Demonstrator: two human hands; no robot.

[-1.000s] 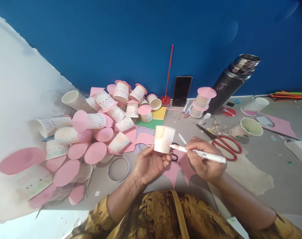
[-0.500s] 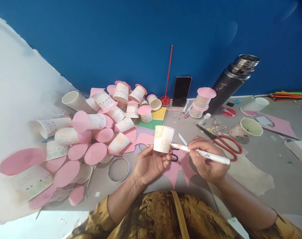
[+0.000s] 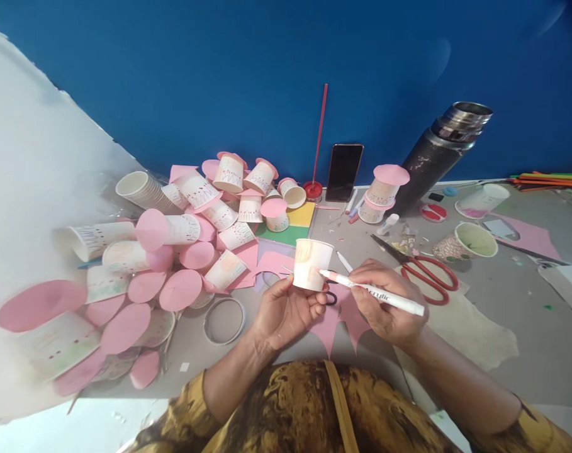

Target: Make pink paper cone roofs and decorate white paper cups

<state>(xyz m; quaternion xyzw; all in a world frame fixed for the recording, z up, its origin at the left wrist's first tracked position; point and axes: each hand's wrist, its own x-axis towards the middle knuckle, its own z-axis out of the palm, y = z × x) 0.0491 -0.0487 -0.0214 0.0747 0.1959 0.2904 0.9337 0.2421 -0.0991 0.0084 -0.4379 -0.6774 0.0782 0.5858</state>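
The left hand [image 3: 290,316] has its grip clamped on the base of a white paper cup with pale orange patches [image 3: 309,264], held roughly upright above the grey tabletop [image 3: 498,296]. The right hand's [image 3: 389,314] grip is closed on a white-barrelled marker [image 3: 399,302], tip at the cup's side. Beyond lie red-handled metal scissors [image 3: 411,260], then a black rectangular phone [image 3: 345,173] leaning against the blue wall [image 3: 219,75].

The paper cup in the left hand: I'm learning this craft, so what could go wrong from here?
The left hand holds the paper cup low, so pressure from the marker in the right hand might tilt it and spoil a line. Red-handled scissors lie just beyond the right hand, which could bump them.
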